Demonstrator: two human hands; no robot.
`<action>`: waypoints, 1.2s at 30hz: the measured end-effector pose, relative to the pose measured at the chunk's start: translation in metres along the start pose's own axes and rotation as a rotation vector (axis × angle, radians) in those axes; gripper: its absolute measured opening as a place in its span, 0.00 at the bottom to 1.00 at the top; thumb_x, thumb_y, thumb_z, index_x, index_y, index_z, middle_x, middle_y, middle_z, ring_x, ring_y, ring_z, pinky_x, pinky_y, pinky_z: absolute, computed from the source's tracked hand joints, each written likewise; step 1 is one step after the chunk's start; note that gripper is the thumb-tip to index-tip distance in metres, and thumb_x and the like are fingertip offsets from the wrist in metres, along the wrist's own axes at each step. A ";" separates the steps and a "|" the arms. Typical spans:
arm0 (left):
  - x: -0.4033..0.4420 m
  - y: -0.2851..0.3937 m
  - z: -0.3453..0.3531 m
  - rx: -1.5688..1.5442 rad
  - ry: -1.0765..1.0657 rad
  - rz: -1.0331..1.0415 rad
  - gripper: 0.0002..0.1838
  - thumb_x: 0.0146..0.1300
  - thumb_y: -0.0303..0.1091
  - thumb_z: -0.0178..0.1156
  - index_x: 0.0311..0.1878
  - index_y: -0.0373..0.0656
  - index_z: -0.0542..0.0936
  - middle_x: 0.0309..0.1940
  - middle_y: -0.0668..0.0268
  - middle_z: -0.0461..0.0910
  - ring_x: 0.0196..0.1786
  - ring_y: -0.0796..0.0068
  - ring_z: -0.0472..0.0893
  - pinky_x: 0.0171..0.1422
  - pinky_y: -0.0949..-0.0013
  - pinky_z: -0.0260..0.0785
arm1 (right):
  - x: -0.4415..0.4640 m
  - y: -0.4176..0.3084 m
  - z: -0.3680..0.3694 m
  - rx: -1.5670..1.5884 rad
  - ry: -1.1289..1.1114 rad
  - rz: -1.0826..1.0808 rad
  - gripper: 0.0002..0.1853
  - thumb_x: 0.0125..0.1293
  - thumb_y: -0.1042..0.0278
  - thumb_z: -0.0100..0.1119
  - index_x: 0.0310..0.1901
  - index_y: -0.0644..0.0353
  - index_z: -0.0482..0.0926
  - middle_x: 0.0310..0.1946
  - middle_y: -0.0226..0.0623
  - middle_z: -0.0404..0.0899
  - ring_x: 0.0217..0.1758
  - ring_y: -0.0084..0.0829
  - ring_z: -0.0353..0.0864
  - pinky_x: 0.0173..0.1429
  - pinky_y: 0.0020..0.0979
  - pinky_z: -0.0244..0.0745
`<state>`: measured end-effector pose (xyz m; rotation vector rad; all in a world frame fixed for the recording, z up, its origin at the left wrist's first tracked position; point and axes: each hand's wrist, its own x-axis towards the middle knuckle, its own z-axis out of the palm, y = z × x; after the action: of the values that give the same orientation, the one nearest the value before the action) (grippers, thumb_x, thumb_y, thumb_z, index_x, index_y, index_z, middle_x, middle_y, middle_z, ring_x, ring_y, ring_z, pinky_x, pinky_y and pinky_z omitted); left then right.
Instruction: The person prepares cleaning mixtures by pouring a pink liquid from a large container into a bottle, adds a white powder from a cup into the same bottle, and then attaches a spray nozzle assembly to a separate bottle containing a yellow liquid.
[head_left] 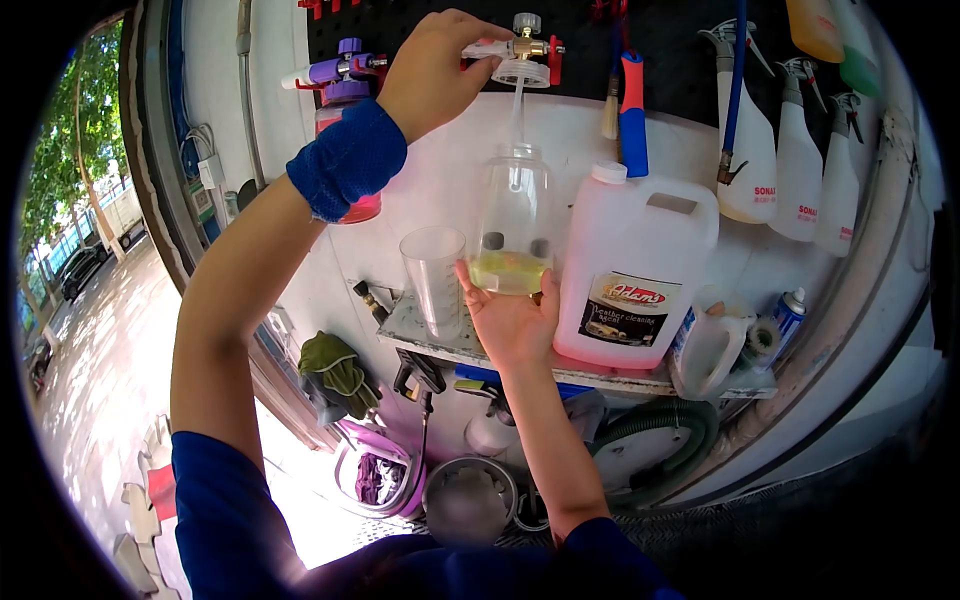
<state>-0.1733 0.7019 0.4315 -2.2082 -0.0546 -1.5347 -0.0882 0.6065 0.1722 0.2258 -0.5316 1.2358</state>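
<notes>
My left hand [437, 72], with a blue wristband [346, 158], pinches the pale nozzle of a foam sprayer head [527, 48] with brass and red parts. Its clear dip tube reaches down into the neck of a clear plastic bottle [515, 195], and the head's white collar is apart from that neck. My right hand [513, 318] grips the bottle from below, fingers round its base. Some yellow-green liquid lies in the bottom. Close by on the shelf are a clear measuring cup [434, 280] and a large jug of pink liquid [637, 260] with an Adam's label.
The narrow shelf [480, 352] also carries a white jug [710, 345] and a spray can [790, 312]. White spray bottles [748, 150] and a red-blue handled brush [632, 115] hang at right. Another sprayer with a purple collar [345, 75] hangs at left. Below are buckets [470, 500] and a hose [690, 440].
</notes>
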 end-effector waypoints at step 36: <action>-0.299 0.089 -0.030 -0.844 -0.031 -0.829 0.22 0.60 0.22 0.61 0.59 0.40 0.74 0.57 0.60 0.73 0.60 0.68 0.74 0.66 0.62 0.67 | -0.066 0.019 -0.053 -0.054 0.016 -0.114 0.31 0.61 0.45 0.53 0.66 0.42 0.68 0.65 0.31 0.68 0.69 0.51 0.63 0.64 0.45 0.67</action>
<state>-0.2882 0.6752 0.1413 -3.1015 -0.4571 -2.2449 -0.1072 0.5811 0.0916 0.1974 -0.5303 1.1102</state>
